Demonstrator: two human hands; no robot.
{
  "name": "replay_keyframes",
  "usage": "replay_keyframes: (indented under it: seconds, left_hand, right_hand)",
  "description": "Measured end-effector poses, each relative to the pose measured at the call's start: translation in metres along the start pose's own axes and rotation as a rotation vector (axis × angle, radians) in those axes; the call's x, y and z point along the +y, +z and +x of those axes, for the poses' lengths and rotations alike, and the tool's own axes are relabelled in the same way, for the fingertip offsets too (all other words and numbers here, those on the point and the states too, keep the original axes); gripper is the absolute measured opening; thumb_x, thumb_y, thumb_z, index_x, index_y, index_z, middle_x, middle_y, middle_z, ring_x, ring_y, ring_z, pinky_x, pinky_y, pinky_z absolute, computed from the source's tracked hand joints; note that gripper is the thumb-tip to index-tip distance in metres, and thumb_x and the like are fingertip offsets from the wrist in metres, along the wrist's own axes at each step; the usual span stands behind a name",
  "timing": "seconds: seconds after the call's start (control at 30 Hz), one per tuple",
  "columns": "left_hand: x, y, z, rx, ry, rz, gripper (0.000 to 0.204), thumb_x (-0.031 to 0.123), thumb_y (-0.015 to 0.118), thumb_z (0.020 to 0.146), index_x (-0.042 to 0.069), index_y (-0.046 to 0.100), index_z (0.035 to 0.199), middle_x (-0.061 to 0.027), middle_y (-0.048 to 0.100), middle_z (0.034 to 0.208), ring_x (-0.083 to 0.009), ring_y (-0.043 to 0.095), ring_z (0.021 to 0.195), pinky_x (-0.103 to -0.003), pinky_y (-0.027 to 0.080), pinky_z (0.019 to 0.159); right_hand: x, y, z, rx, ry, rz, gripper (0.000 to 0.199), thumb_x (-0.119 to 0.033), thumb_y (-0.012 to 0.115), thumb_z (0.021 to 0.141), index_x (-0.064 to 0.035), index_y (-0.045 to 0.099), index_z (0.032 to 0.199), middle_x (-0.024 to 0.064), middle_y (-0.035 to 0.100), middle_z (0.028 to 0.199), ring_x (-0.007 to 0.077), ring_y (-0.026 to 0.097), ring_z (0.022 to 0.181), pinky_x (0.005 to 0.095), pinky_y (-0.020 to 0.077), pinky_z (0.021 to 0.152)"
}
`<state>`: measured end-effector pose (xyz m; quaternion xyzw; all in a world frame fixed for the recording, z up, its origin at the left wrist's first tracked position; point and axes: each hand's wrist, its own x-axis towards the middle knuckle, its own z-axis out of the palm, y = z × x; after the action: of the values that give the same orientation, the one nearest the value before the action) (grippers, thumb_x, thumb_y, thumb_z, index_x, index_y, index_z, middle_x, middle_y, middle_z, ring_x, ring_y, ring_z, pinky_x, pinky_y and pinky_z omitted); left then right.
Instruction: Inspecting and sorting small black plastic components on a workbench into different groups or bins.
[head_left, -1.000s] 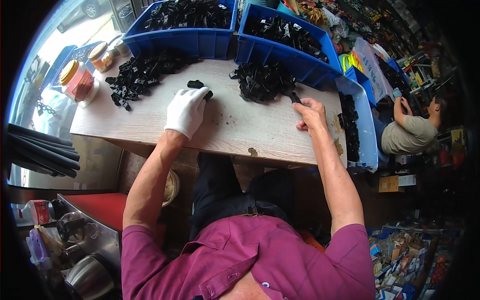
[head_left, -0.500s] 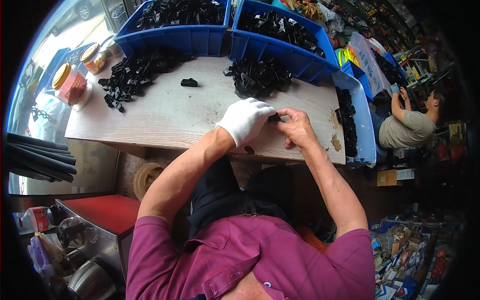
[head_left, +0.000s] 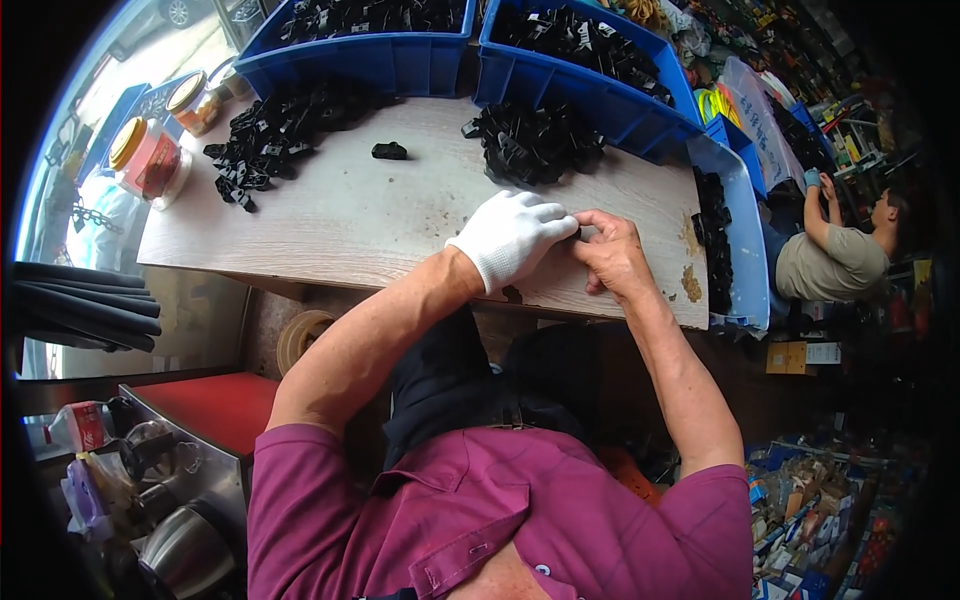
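Note:
My left hand (head_left: 512,240), in a white knit glove, is closed at the front of the table, its fingertips meeting those of my bare right hand (head_left: 612,255). Between them they pinch a small black plastic part (head_left: 579,234), mostly covered by the fingers. A single black part (head_left: 390,151) lies by itself on the pale wooden tabletop (head_left: 350,215). Just beyond my hands is a heap of black parts (head_left: 535,145). Another pile of the same parts (head_left: 262,145) spreads over the table's left side.
Two blue crates (head_left: 355,62) (head_left: 590,90) full of black parts line the far edge. At the right end stands a light blue bin (head_left: 745,235) with more. Jars (head_left: 147,160) sit at the left corner. A co-worker (head_left: 835,262) is off to the right.
The view has shifted a little, so the table sits slightly further right. My fingers have closed in around the black part, and less of it shows now.

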<state>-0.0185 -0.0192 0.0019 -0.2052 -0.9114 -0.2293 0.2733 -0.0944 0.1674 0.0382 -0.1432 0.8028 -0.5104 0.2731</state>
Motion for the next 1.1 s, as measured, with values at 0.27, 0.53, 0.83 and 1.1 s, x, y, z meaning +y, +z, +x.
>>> replay_keyframes:
  seconds: [0.27, 0.53, 0.83, 1.1]
  left_hand:
    - [0.010, -0.003, -0.009, -0.015, -0.055, 0.043, 0.034, 0.013, 0.063, 0.085, 0.011, 0.067, 0.118, -0.0065, 0.070, 0.115, -0.0304, 0.067, 0.107, -0.042, 0.053, 0.089]
    - [0.021, -0.006, -0.021, -0.018, -0.047, 0.116, 0.031, 0.012, 0.065, 0.081, 0.011, 0.066, 0.111, -0.0050, 0.069, 0.106, -0.0290, 0.066, 0.103, -0.042, 0.053, 0.089]
    - [0.022, -0.011, -0.021, 0.119, -0.077, 0.056, 0.036, 0.010, 0.071, 0.076, 0.010, 0.066, 0.111, -0.0092, 0.068, 0.108, -0.0319, 0.065, 0.103, -0.044, 0.053, 0.088]
    - [-0.077, -0.077, -0.064, 0.187, -0.519, 0.577, 0.035, 0.006, 0.069, 0.082, 0.010, 0.067, 0.116, -0.0116, 0.070, 0.117, -0.0364, 0.064, 0.106, -0.046, 0.054, 0.085]
  right_hand:
    - [0.001, 0.001, 0.000, -0.027, -0.030, -0.023, 0.034, 0.003, 0.066, 0.082, 0.0016, 0.071, 0.116, -0.0001, 0.054, 0.053, 0.0094, 0.048, 0.036, 0.0273, 0.0395, 0.034]
    - [-0.002, 0.003, -0.003, -0.047, -0.036, -0.118, 0.033, 0.000, 0.070, 0.081, -0.0020, 0.072, 0.113, -0.0008, 0.053, 0.054, 0.0089, 0.047, 0.038, 0.0272, 0.0423, 0.036]
    - [-0.006, 0.004, -0.007, -0.042, -0.057, -0.175, 0.031, -0.009, 0.078, 0.080, 0.0004, 0.070, 0.108, -0.0012, 0.053, 0.054, 0.0096, 0.047, 0.039, 0.0274, 0.0418, 0.036]
    - [0.009, 0.002, -0.005, 0.052, -0.079, 0.077, 0.038, -0.019, 0.083, 0.082, 0.0033, 0.065, 0.107, -0.0009, 0.053, 0.057, 0.0082, 0.043, 0.037, 0.0249, 0.0375, 0.034]
